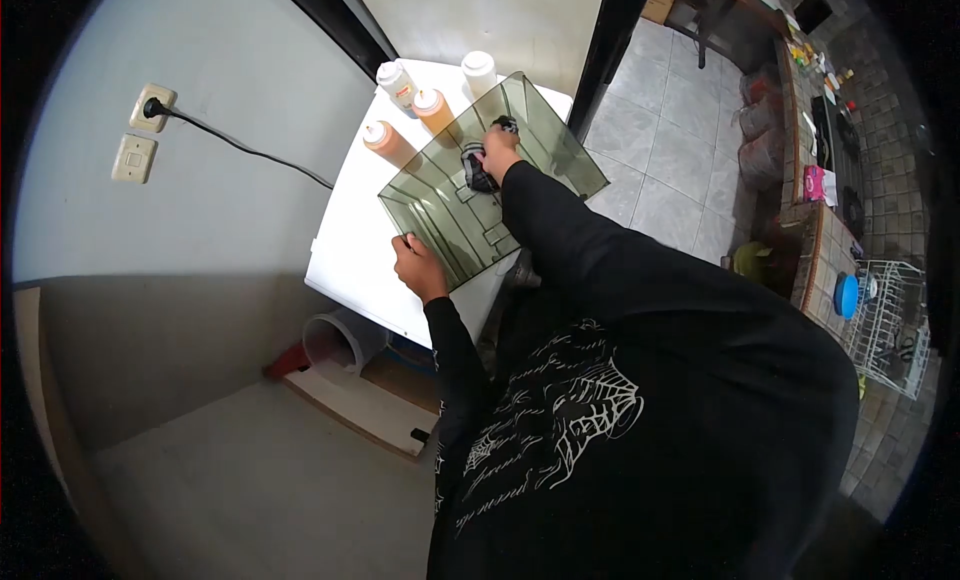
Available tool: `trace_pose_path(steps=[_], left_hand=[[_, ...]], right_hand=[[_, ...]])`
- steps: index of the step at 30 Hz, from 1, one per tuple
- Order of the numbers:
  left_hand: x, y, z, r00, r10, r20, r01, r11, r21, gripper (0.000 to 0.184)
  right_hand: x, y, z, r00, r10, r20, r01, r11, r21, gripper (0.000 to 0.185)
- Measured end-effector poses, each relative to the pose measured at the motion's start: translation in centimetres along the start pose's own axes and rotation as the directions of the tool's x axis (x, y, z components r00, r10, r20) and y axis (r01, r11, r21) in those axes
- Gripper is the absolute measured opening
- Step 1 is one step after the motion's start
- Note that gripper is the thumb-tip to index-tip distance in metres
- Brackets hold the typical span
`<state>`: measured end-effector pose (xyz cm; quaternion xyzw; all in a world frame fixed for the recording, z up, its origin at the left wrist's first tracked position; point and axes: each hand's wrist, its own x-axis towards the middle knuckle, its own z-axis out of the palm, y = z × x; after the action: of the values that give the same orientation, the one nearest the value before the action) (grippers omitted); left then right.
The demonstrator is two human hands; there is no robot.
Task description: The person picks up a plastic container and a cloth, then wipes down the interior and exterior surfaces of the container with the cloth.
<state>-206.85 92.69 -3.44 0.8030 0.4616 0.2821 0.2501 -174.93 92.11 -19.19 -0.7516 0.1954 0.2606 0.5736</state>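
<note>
A see-through, greenish plastic drawer [440,202] rests tilted on a white top [345,230]. At its near left corner, my left hand [419,269] is closed on the rim. My right hand [499,150] reaches inside, its fingers wrapped around a dark patterned cloth [479,168] that lies against the drawer's inner surface. Part of the cloth is covered by the fingers. Just beyond the drawer stand squeeze bottles: two with orange-brown contents, one bottle [432,110] and another bottle [383,138], plus a clear bottle [396,83] and a white bottle [479,70].
A black cord runs from a wall socket [153,108] on the left. Below the white top lies a clear plastic tub [340,340]. To the right, beyond the tiled floor [640,130], a counter holds a pink pack [820,185], a blue bowl [847,296] and a dish rack [890,325].
</note>
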Motion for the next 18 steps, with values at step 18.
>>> trace_pose_path(steps=[18], left_hand=[[-0.3,-0.2,0.3,0.998,0.014,-0.053,-0.016,0.999,-0.033,0.024]], right_hand=[[-15.1,-2.0,-0.8,0.759,-0.598,-0.258,0.616,0.788,-0.015,0.077]])
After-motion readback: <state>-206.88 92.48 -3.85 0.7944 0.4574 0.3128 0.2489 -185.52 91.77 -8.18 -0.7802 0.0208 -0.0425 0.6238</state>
